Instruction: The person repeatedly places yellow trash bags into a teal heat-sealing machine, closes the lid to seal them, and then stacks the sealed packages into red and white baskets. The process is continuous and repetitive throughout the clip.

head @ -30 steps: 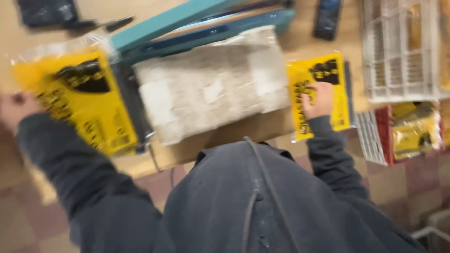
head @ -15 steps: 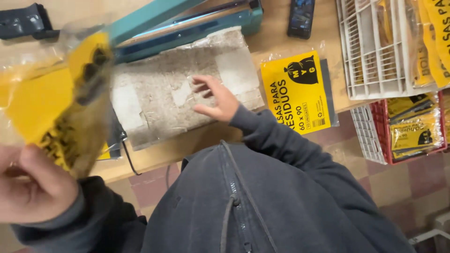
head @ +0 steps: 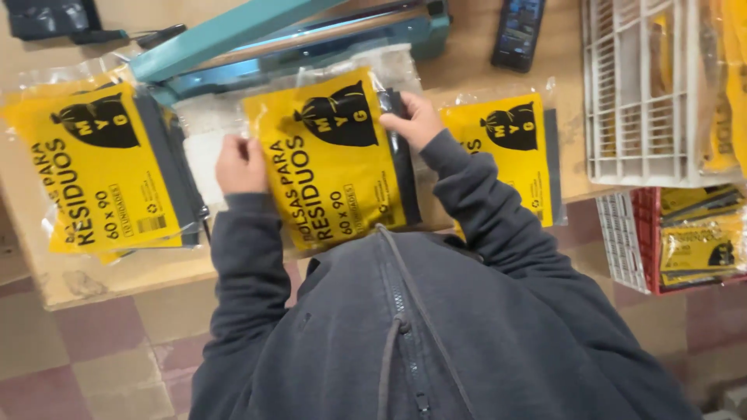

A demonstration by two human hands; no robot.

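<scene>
Yellow-labelled clear packet of bin bags lies at centre on the wooden table, below the teal heat sealer at 12 o'clock, pinched by the left hand at 9 o'clock and the right hand at 2 o'clock.

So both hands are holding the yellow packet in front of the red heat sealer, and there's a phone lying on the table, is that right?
Not quite: the heat sealer is teal, not red. The head view shows the left hand and right hand holding the yellow packet in front of it, and a dark phone lying on the table.
</scene>
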